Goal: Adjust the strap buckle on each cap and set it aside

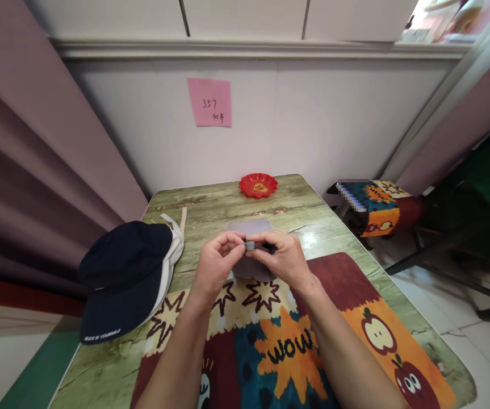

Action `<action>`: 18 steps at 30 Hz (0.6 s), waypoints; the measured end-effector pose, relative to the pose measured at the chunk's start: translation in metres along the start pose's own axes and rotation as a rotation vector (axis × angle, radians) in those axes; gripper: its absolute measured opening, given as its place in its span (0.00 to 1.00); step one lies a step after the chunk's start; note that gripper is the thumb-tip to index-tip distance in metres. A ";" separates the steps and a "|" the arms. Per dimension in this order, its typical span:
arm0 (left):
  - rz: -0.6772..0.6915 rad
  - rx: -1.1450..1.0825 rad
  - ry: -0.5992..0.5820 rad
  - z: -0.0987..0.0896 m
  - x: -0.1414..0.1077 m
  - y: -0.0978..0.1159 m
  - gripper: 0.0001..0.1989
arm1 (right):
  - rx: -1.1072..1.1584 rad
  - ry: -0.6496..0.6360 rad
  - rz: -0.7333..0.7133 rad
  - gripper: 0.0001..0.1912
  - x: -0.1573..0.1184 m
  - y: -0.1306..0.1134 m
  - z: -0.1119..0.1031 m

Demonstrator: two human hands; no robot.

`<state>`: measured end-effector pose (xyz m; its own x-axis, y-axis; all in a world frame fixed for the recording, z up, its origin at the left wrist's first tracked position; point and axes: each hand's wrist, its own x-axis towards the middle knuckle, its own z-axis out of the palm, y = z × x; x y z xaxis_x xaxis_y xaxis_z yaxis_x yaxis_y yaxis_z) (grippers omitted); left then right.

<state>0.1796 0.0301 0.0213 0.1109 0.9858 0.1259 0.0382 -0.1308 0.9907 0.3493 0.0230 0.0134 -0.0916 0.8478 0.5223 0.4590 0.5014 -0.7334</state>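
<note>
Between both hands, the grey strap runs left to right.

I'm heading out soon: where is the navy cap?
In the head view, the navy cap lies on the left of the table, beside the patterned mat, left of the left hand.

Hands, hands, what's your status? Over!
Left hand, right hand: pinching at small grey clasp. Grey piece behind. Navy cap off left, not in the way. Over.

One head-worn camera looks forward and down. The table lies close below it, the wall beyond.
</note>
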 end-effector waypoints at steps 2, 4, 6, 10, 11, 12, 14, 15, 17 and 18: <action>-0.025 -0.005 0.001 0.000 0.000 0.001 0.10 | -0.014 0.002 0.003 0.12 0.000 0.000 -0.001; -0.041 0.005 0.014 -0.003 0.001 0.002 0.10 | -0.028 0.004 0.010 0.12 0.001 -0.001 -0.003; -0.053 0.023 0.037 -0.007 0.003 0.002 0.10 | -0.038 0.005 0.019 0.11 0.001 -0.001 -0.004; -0.041 0.078 0.062 -0.014 0.005 -0.002 0.08 | -0.051 -0.011 0.015 0.11 0.001 -0.001 -0.002; -0.033 0.093 0.063 -0.014 0.005 -0.003 0.08 | -0.060 -0.014 0.012 0.11 0.001 -0.001 -0.001; -0.024 0.106 0.067 -0.014 0.005 -0.004 0.08 | -0.069 -0.015 0.010 0.11 0.001 -0.001 -0.001; -0.011 0.115 0.071 -0.013 0.005 -0.005 0.07 | -0.081 -0.016 0.008 0.10 0.000 0.000 0.000; -0.017 0.103 0.058 -0.011 0.005 -0.005 0.07 | -0.081 -0.021 0.005 0.11 0.000 0.000 0.000; -0.057 0.050 -0.016 -0.009 0.004 -0.004 0.09 | -0.071 -0.037 -0.005 0.11 0.000 0.000 0.000; -0.083 0.023 -0.066 -0.007 0.003 -0.003 0.11 | -0.063 -0.047 -0.007 0.11 0.000 0.000 0.000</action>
<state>0.1724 0.0344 0.0188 0.1721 0.9843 0.0392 0.0724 -0.0524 0.9960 0.3490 0.0232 0.0131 -0.1359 0.8523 0.5051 0.5128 0.4967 -0.7002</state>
